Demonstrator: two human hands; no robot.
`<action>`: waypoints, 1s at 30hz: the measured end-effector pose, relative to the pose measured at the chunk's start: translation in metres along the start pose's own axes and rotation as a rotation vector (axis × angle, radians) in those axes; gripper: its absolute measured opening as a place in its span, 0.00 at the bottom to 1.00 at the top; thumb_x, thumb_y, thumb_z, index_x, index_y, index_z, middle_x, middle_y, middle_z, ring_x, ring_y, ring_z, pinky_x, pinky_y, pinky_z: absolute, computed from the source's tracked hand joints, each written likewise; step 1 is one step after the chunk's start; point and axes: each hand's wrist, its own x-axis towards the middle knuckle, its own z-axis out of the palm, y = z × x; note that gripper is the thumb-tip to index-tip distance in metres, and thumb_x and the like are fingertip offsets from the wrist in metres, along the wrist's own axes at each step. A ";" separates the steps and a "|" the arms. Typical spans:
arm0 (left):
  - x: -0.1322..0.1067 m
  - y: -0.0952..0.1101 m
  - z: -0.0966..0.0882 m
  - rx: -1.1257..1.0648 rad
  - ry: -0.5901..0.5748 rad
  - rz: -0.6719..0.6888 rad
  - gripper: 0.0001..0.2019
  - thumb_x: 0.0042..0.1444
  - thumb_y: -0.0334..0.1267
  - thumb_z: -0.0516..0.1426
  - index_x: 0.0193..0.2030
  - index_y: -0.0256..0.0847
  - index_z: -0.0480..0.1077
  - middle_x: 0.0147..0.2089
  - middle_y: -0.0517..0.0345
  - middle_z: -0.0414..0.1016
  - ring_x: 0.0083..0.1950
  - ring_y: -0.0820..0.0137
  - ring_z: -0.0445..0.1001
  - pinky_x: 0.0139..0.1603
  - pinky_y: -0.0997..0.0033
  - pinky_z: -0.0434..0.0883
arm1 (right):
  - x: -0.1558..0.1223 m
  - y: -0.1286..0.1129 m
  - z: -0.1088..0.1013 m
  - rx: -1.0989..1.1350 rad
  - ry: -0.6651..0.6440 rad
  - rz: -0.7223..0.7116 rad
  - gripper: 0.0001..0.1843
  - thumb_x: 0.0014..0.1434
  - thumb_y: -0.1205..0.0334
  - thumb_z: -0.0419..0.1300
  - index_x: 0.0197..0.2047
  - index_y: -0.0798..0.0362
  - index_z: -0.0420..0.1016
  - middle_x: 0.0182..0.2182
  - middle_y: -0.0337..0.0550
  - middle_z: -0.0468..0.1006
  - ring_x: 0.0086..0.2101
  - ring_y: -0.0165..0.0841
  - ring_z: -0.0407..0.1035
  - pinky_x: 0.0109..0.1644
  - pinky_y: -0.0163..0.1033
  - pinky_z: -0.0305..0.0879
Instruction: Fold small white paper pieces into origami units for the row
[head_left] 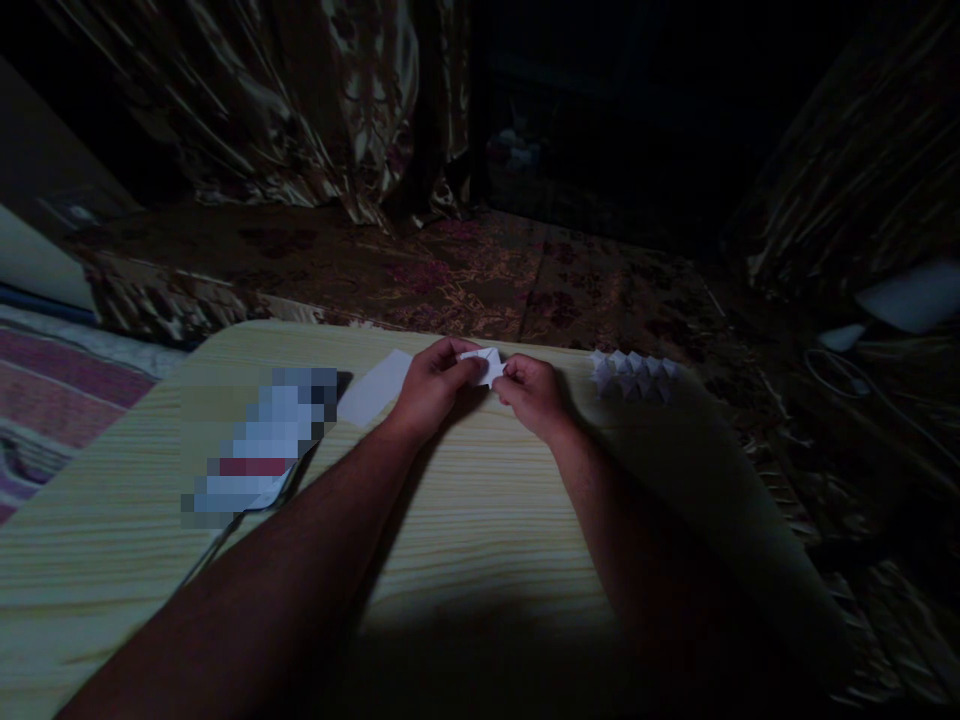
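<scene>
1. The small folded paper (pixel 491 368) is white. It is up between the two hands, over the far middle of the worktop (pixel 487 520).
2. The left hand (pixel 435 385) has its fingers squeezed on the left part of this paper. The thumb is on the near side, and there is just a thin gap, filled by the paper.
3. The right hand (pixel 534 395) has its fingers curled and nearly together. They pinch the right edge of the same paper.
4. Just left of the left hand, a flat white sheet (pixel 373 390) lies on the worktop.
5. Farther left is a long, pale thing (pixel 259 440), all blurry squares, so I cannot tell what it is. A thin cord (pixel 206 555) runs from its near end.
6. On the far right of the worktop, little pointy paper pieces (pixel 634 364) sit in two rows, close together.
7. Past the far edge there is dark flowery cloth (pixel 450 265), with a shiny curtain (pixel 375 100) behind it.
8. Pink striped bedding (pixel 67 375) is at the left.
</scene>
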 end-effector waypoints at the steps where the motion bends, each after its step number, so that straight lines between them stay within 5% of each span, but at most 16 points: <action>1: 0.000 0.000 0.000 0.000 0.031 -0.002 0.11 0.47 0.41 0.62 0.36 0.38 0.73 0.29 0.60 0.73 0.28 0.74 0.67 0.30 0.75 0.63 | 0.000 0.000 0.000 -0.008 -0.003 0.000 0.05 0.45 0.65 0.57 0.22 0.52 0.63 0.16 0.31 0.65 0.20 0.25 0.58 0.24 0.32 0.50; 9: 0.001 -0.004 -0.002 0.023 0.108 -0.019 0.09 0.46 0.42 0.61 0.28 0.38 0.70 0.23 0.62 0.69 0.23 0.76 0.62 0.26 0.74 0.60 | 0.001 0.002 0.000 0.043 0.032 -0.020 0.05 0.47 0.64 0.58 0.23 0.52 0.65 0.17 0.32 0.66 0.20 0.26 0.59 0.24 0.32 0.52; 21: 0.001 -0.005 -0.005 0.146 -0.052 -0.055 0.08 0.44 0.39 0.62 0.27 0.38 0.70 0.21 0.65 0.66 0.21 0.78 0.58 0.23 0.75 0.55 | 0.003 0.001 -0.002 0.150 0.137 0.016 0.10 0.52 0.55 0.60 0.29 0.53 0.67 0.16 0.32 0.67 0.19 0.25 0.60 0.24 0.32 0.57; 30: 0.000 -0.004 -0.003 -0.001 -0.024 -0.070 0.11 0.42 0.39 0.64 0.25 0.39 0.64 0.22 0.64 0.67 0.20 0.77 0.60 0.22 0.75 0.55 | 0.000 -0.005 -0.001 0.186 0.083 0.045 0.12 0.49 0.53 0.62 0.32 0.53 0.69 0.20 0.33 0.69 0.20 0.25 0.62 0.25 0.32 0.59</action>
